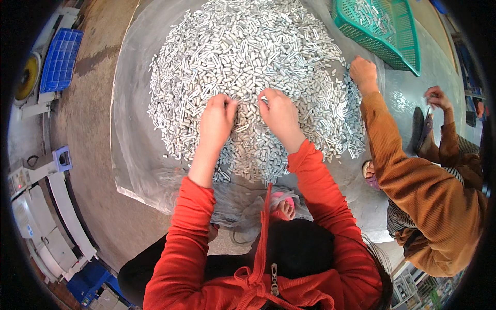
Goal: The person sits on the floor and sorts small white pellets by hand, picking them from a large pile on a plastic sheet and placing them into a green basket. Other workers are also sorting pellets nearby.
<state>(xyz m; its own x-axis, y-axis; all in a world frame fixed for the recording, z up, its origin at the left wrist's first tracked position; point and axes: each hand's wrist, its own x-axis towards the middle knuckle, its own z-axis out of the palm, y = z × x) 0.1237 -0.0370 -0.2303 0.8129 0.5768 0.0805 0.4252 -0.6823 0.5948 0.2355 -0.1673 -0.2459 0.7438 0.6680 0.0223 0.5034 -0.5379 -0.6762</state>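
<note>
A wide heap of small oblong, pale grey-white pieces point(243, 57) lies spread in front of me; some are rounded like capsules, others look like thin slotted loops. My left hand point(219, 118) is at the near middle of the heap, its thumb and fingers drawn together over the pieces. Just to its right, my right hand point(279, 114) has its fingers curled toward the thumb, also at the heap. Whatever lies between the fingertips of either hand is too small to make out. Beneath the heap is a clear plastic sheet point(135, 119).
A green plastic basket point(356, 31) with some pieces inside stands at the far right. A co-worker's hand point(363, 73) in a brown sleeve touches the heap's right edge; the other hand point(437, 97) is raised farther right. Machines point(41, 217) and a blue crate point(61, 59) stand at left.
</note>
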